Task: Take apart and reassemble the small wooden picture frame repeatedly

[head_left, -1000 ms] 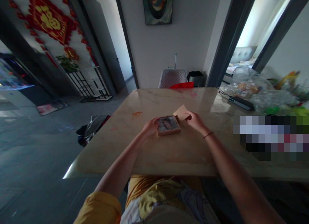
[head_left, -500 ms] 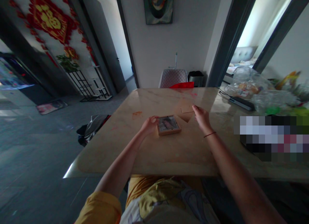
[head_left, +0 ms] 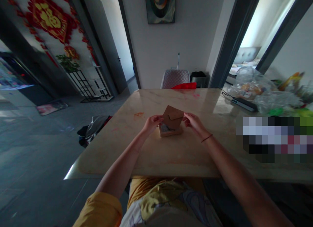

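Observation:
A small wooden picture frame (head_left: 168, 131) lies flat on the beige marble table (head_left: 171, 155) in front of me. Above it a brown cardboard backing board (head_left: 172, 117) is held tilted, covering most of the frame. My left hand (head_left: 152, 123) pinches the board's left edge with closed fingers. My right hand (head_left: 193, 122) grips the board's right edge, fingers closed; a thin red band circles that wrist.
Plastic bags with food (head_left: 254, 86) and a dark flat device (head_left: 242, 103) crowd the table's right side. A padded chair (head_left: 175, 79) stands at the far edge. A dark bag (head_left: 95, 127) lies on the grey floor to the left.
My right hand reached to the cardboard board lying beyond the frame, lifted it and brought it over the frame. My left hand moved from the frame's edge onto the board.

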Motion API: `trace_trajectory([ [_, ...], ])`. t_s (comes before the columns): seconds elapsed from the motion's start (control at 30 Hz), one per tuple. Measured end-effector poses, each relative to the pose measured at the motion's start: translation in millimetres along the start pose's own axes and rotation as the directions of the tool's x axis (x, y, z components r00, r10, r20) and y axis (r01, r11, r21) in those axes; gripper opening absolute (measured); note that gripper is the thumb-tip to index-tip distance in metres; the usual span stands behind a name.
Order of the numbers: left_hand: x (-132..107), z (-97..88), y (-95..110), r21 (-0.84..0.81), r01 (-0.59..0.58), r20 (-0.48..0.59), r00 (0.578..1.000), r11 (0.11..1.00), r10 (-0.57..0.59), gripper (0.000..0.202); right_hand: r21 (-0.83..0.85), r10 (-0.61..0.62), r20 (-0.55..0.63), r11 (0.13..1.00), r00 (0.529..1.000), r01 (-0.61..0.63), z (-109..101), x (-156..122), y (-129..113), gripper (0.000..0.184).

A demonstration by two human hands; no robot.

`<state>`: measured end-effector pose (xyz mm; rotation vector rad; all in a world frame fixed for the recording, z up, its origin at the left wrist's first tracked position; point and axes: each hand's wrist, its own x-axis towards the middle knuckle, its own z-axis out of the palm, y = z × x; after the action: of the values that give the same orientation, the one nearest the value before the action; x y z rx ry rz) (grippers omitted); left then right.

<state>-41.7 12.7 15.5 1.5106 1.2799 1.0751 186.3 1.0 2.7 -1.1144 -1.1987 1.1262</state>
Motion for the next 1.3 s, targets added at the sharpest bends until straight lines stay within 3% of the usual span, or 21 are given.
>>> trace_trajectory([
  [0.17,-0.8,-5.0,1.9,-0.003,0.025,-0.022,0.999,1.000,-0.025,0.031,-0.068,-0.108,-0.131,0.993,0.986,0.099,-1.7,7.7,3.2,0.044],
  [0.33,-4.7,2.4,1.8,0.043,-0.105,0.035,0.994,0.994,0.104,0.027,-0.093,-0.079,0.137,0.991,0.987,0.093,9.6,0.6,2.4,0.044],
  [0.43,-6.3,5.0,2.4,0.056,-0.089,0.061,0.995,0.995,0.085,0.032,-0.134,-0.136,0.224,0.977,0.965,0.169,18.8,-4.4,4.8,0.042],
  [0.57,-5.0,2.9,2.8,0.058,-0.136,-0.072,0.988,0.989,0.140,0.032,-0.110,-0.153,0.268,0.976,0.951,0.188,21.5,-4.5,6.8,0.038],
  [0.67,-1.7,-0.2,1.0,0.046,-0.116,-0.129,0.984,0.992,0.121,0.033,-0.121,-0.107,0.203,0.984,0.973,0.133,16.1,-0.6,6.4,0.037],
  [0.87,10.2,-1.6,-10.5,0.130,-0.057,-0.174,0.982,0.990,0.080,0.027,-0.067,-0.129,-0.108,0.990,0.986,0.122,2.6,11.1,10.9,0.046],
  [1.0,15.9,0.5,-19.1,0.119,0.047,-0.145,0.989,0.992,-0.030,0.028,-0.089,-0.159,-0.120,0.985,0.980,0.149,2.8,17.2,16.3,0.051],
  [1.13,15.6,0.6,-22.3,0.085,0.060,-0.127,0.991,0.995,-0.049,0.033,-0.097,-0.209,-0.117,0.975,0.971,0.198,10.8,19.7,18.7,0.052],
  [1.3,12.3,5.3,-25.2,-0.029,0.045,-0.003,0.999,0.999,-0.045,0.044,-0.210,-0.260,-0.068,0.947,0.963,0.241,16.1,20.0,23.8,0.056],
])
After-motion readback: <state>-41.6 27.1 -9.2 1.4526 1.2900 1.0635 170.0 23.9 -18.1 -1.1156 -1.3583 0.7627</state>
